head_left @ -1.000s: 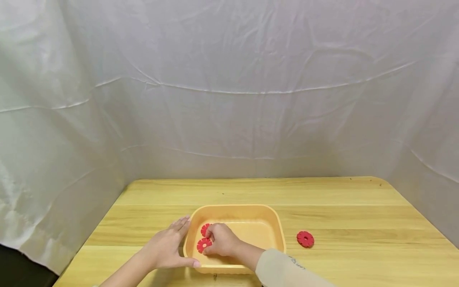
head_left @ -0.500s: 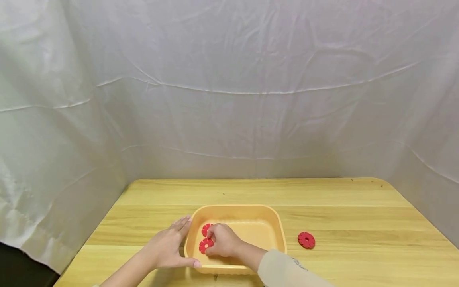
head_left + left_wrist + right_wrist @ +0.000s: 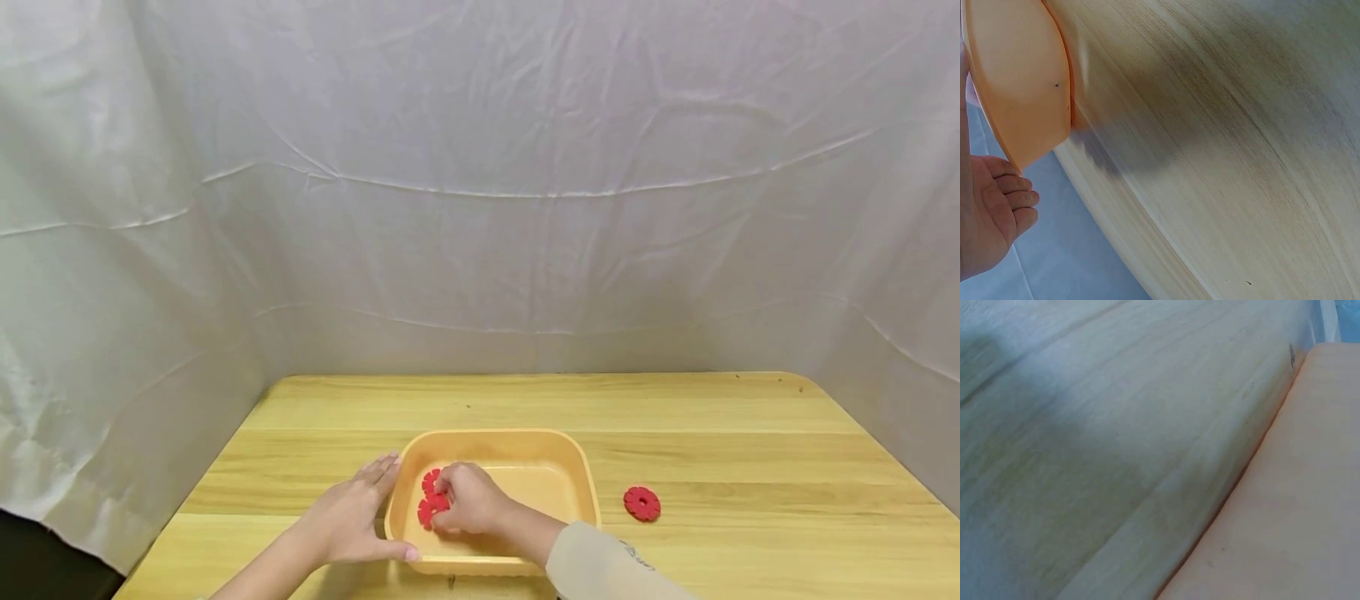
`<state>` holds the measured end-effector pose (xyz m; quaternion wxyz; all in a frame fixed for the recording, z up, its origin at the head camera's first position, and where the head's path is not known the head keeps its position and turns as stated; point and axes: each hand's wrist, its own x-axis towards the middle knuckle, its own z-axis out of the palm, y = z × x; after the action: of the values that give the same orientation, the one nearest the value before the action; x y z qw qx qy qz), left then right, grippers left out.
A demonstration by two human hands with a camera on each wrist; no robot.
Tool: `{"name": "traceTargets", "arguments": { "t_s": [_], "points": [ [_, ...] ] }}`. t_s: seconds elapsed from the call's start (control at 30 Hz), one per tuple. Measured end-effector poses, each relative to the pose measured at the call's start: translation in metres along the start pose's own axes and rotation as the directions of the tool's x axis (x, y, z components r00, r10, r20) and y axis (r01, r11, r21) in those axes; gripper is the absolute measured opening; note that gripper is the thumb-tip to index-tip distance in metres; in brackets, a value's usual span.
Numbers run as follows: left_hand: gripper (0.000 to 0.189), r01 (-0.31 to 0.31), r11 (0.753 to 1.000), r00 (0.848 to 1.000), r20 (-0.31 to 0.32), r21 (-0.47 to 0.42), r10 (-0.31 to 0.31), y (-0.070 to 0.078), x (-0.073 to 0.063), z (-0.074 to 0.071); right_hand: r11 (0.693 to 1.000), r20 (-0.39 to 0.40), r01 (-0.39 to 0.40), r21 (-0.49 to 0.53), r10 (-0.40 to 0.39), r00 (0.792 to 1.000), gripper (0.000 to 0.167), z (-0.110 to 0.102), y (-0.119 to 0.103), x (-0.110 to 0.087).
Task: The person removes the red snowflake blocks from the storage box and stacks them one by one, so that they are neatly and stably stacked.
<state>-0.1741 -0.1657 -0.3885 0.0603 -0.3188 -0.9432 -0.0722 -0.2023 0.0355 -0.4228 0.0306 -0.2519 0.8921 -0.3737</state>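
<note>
In the head view, my left hand [image 3: 352, 512] rests against the left front corner of a yellow-orange plastic tray [image 3: 540, 492]. Its fingers lie along the side wall and its thumb is on the front rim. The left wrist view shows its fingertips at the edge of the tray wall [image 3: 1022, 81]. My right hand [image 3: 472, 500] reaches inside, pinching a red notched building disc [image 3: 439, 502] between thumb and fingers. Partly covered by that piece is another red disc [image 3: 425, 514]. A further red disc [image 3: 430, 480] lies behind them, partly hidden by the fingers.
On the wooden table [image 3: 735, 450], right of the tray, lies a red notched disc [image 3: 642, 503], apparently stacked on another. White cloth [image 3: 525, 250] hangs behind the table and at both sides. The right wrist view holds only tabletop and tray wall [image 3: 1297, 487].
The pinched disc has shifted up and right, so two overlapping discs now show where one outline showed before. The right hand moved slightly right; the left hand stayed put.
</note>
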Motion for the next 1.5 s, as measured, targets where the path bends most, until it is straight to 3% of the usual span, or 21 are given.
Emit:
{"name": "traceTargets", "arguments": {
  "t_s": [0.17, 0.47, 1.5],
  "points": [
    [0.113, 0.006, 1.0, 1.0, 0.01, -0.01, -0.006, 0.0, 0.0, -0.001, 1.0, -0.011, -0.017, -0.001, 0.017, 1.0, 0.025, -0.005, -0.004, -0.001],
    [0.112, 0.013, 1.0, 0.999, 0.032, -0.019, -0.012, 0.001, 0.0, -0.001, 0.999, -0.046, 0.034, 0.011, -0.033, 0.998, 0.024, -0.012, -0.004, -0.003],
    [0.111, 0.022, 0.999, 0.999, 0.044, -0.044, -0.02, 0.001, 0.001, -0.001, 0.996, -0.094, 0.094, -0.005, -0.094, 0.991, 0.029, -0.037, 0.001, -0.025]
  ]
}}
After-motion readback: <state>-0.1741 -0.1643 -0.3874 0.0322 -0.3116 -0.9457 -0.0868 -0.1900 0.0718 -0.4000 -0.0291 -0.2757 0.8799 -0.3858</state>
